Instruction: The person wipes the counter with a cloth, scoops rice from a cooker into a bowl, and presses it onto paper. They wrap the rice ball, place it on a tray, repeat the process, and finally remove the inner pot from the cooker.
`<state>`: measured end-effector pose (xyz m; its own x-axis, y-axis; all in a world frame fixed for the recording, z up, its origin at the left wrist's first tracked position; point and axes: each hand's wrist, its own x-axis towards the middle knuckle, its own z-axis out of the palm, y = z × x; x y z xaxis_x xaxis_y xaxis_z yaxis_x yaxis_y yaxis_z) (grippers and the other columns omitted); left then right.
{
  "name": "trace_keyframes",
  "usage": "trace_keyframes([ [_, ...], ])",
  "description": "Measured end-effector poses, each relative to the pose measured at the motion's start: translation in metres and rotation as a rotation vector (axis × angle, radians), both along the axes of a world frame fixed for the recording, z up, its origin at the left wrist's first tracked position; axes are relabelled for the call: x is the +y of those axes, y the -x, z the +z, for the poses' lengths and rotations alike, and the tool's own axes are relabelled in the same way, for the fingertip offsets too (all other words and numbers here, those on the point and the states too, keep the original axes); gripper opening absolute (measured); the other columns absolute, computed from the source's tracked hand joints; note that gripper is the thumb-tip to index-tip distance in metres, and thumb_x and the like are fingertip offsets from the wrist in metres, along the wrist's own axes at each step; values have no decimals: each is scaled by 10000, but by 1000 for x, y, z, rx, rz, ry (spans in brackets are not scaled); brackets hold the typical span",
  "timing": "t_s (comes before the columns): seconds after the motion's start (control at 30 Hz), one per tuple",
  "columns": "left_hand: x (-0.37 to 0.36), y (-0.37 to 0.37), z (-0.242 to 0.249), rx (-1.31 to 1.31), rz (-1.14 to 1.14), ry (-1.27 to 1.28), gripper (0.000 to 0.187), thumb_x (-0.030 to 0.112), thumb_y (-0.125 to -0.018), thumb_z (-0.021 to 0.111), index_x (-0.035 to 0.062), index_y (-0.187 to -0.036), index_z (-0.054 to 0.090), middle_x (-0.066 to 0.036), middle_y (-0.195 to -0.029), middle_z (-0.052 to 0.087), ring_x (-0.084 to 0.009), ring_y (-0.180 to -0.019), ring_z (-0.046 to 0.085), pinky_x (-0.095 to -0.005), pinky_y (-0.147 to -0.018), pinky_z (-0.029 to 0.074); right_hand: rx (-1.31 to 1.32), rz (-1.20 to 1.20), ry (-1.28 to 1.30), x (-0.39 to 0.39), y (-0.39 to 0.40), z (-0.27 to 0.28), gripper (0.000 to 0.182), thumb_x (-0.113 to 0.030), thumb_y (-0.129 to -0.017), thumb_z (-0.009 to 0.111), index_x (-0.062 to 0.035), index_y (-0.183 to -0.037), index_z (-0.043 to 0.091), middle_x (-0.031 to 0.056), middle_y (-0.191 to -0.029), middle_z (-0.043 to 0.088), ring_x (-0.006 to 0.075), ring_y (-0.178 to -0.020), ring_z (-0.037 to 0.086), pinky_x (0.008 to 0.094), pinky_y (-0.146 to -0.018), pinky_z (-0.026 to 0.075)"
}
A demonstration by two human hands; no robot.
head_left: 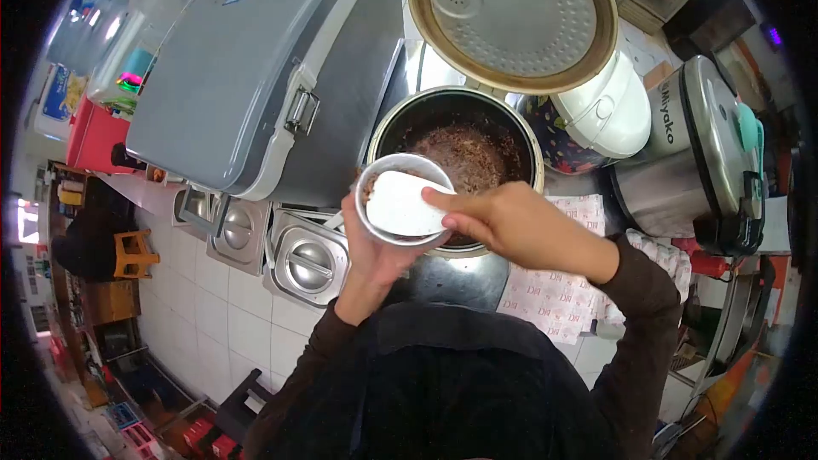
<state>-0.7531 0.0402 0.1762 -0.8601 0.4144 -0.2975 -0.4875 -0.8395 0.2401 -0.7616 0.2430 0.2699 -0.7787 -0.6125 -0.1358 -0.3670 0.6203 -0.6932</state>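
A small bowl (pixel 365 220) rests in my left hand (pixel 373 262), with my fingers wrapped round its side. My right hand (pixel 503 220) pinches a white flat scoop (pixel 400 203), which lies over the bowl's opening and covers most of it. Some brown grains show at the bowl's left inner edge. Both hands are above the near side of a round cooker pot (pixel 535 140) that holds reddish-brown cooked grains (pixel 464 153). The pot's dented metal lid (pixel 528 8) stands raised behind it.
A large grey cool box (pixel 226 60) stands at the left, above lidded steel containers (pixel 311 266). Printed paper sheets (pixel 550 285) lie right of the pot. A white rice cooker (pixel 609 111) and a Miyako steel appliance (pixel 673 162) stand further right.
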Motion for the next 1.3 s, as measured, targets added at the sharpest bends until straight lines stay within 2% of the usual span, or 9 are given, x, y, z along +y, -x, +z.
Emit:
trace_keyframes([
  [0.2,-64,-28,-17,-22,286,131,685,612,-846,383,133,-1335,412,-148,-1330,441,-384,-1200,441,-582,-976,374,208,-66,-206,37,43,31,333,-243,-870,540,-43,-1136,536,171,-805,646,340,-734,634,379,-678,497],
  [0.4,-74,-45,-34,-36,292,211,719,589,-858,372,81,-1366,341,-244,-1358,360,-407,-1265,352,-557,-1007,357,535,12,-990,8,91,-121,86,-156,-727,616,-118,-715,693,77,-737,670,200,-707,669,335,-510,508],
  [0.47,-72,-50,-39,-74,259,241,677,558,-865,338,67,-1326,409,-189,-1314,447,-380,-1213,430,-521,-983,393,375,272,-1080,-23,78,-105,115,-180,-750,611,-109,-767,699,77,-772,678,202,-748,675,326,-524,512],
  [0.63,-74,-72,-60,-303,306,406,624,510,-886,295,35,-1249,472,-169,-1232,527,-326,-1112,526,-462,-937,440,49,352,-816,-39,81,-70,187,-172,-752,590,-44,-833,699,148,-869,680,294,-819,663,375,-715,523],
  [0.73,-73,-72,-58,-181,253,73,626,521,-891,291,39,-1246,477,-164,-1221,534,-321,-1103,533,-459,-925,450,-38,421,-776,-29,99,-86,195,-167,-721,603,-30,-829,691,173,-845,672,312,-819,656,393,-711,521],
  [0.77,-60,-69,-41,-490,284,586,632,537,-893,294,44,-1240,484,-158,-1215,539,-316,-1089,542,-449,-917,459,-111,469,-768,-27,111,-99,238,-163,-704,616,-18,-879,687,185,-824,666,324,-821,649,415,-713,514],
  [0.87,-80,-80,-86,-369,272,379,626,540,-895,301,51,-1239,487,-152,-1216,540,-313,-1083,545,-441,-910,465,-144,523,-552,-14,126,-130,285,-171,-710,631,-27,-951,684,184,-817,665,328,-822,647,419,-697,510],
  [1.1,-76,-72,-71,-375,282,292,602,529,-898,324,60,-1238,489,-147,-1215,541,-315,-1084,542,-446,-911,464,-714,406,-112,-2,133,-132,313,-81,-768,624,-25,-1075,649,94,-630,609,139,-466,502,298,-481,405],
  [1.3,-77,-76,-73,-322,254,236,598,527,-900,326,64,-1241,489,-145,-1220,538,-315,-1092,536,-461,-917,457,-400,356,-343,0,150,-95,316,-146,-763,638,-95,-1073,667,118,-681,638,190,-554,591,325,-524,455],
])
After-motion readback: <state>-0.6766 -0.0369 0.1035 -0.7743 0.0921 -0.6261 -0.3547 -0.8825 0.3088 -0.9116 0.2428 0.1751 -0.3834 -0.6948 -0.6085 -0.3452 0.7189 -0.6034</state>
